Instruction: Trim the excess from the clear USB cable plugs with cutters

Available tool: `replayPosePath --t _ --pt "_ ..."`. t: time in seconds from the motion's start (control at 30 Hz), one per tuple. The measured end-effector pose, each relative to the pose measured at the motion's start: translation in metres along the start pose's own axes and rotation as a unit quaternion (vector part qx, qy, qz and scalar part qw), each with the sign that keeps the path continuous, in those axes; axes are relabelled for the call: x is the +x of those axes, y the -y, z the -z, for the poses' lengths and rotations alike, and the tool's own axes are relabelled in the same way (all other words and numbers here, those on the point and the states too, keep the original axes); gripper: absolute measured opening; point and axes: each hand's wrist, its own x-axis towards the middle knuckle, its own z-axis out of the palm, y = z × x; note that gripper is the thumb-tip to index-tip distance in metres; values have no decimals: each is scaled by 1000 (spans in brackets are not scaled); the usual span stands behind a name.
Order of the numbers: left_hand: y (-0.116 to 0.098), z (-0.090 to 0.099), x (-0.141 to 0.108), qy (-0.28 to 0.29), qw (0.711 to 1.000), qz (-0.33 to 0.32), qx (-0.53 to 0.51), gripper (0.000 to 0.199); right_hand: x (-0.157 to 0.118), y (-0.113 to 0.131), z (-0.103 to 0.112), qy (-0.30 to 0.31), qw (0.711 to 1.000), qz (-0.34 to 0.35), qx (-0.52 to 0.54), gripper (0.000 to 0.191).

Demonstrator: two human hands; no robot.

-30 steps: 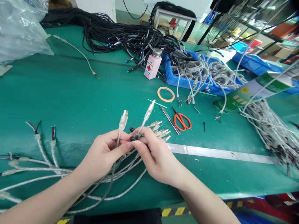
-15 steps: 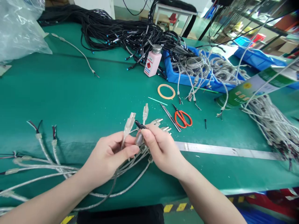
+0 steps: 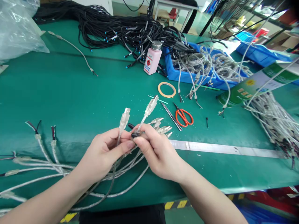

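My left hand [image 3: 102, 152] is closed on a clear cable just below its USB plug [image 3: 124, 119], which points up. Close beside it, my right hand [image 3: 160, 152] pinches a small black piece [image 3: 135, 134] between thumb and forefinger. A second clear USB plug [image 3: 151, 105] sticks up out of the right hand's fingers. The fingertips of both hands nearly meet, and what lies between them is partly hidden. Several more USB plugs [image 3: 164, 129] lie behind the right hand, and their clear cables [image 3: 130, 188] run under both hands to the left.
Orange-handled scissors [image 3: 184, 117], a knife [image 3: 171, 116] and a tape ring [image 3: 166, 90] lie beyond the right hand. A pink bottle [image 3: 152, 59], blue bins [image 3: 179, 77] and black cables [image 3: 93, 28] stand farther back. A metal strip [image 3: 210, 147] runs right.
The second USB plug has risen and tilted right above my right hand. The black piece has shifted lower between the fingertips, and the plug in my left hand has moved slightly left.
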Motion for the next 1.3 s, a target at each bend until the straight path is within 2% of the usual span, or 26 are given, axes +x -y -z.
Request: replayPosePath --t 0.1,0.2,0.27,0.33,0.43,0.67,0.73,0.83,1.0,1.07,1.2,1.3 --pt "-2 -1 1 21 998 35 -42 13 4 -5 0 -57 998 2 4 27" --pt "-4 -3 3 28 992 59 -106 8 8 -12 -1 -60 989 -54 127 35" --pt "-6 -4 4 28 988 67 -138 10 10 -14 0 -65 968 -99 223 36" --pt "-7 -4 4 23 984 69 -160 14 11 -14 1 -81 952 -119 270 36" --pt "-10 -4 4 17 983 69 -170 12 8 -12 4 -83 960 -104 246 35" --pt "-4 -4 3 1 984 39 -174 15 -4 -4 -3 24 991 -41 126 40" --pt "-1 -4 4 -9 987 23 -161 13 -5 -2 -7 39 993 -36 105 33" --pt "1 -3 4 -6 989 24 -146 10 -5 -1 -8 34 996 -24 83 17" --pt "-7 -2 2 35 986 67 -147 9 -3 -2 -2 -41 999 -12 25 19" --pt "-9 -2 2 49 982 83 -160 13 -2 -3 1 -45 997 -23 57 25" --pt "-8 -3 6 53 976 92 -188 18 -2 -6 4 6 977 -59 206 35" --pt "-6 -4 7 54 971 100 -210 18 -1 -8 5 -34 967 -69 245 46"
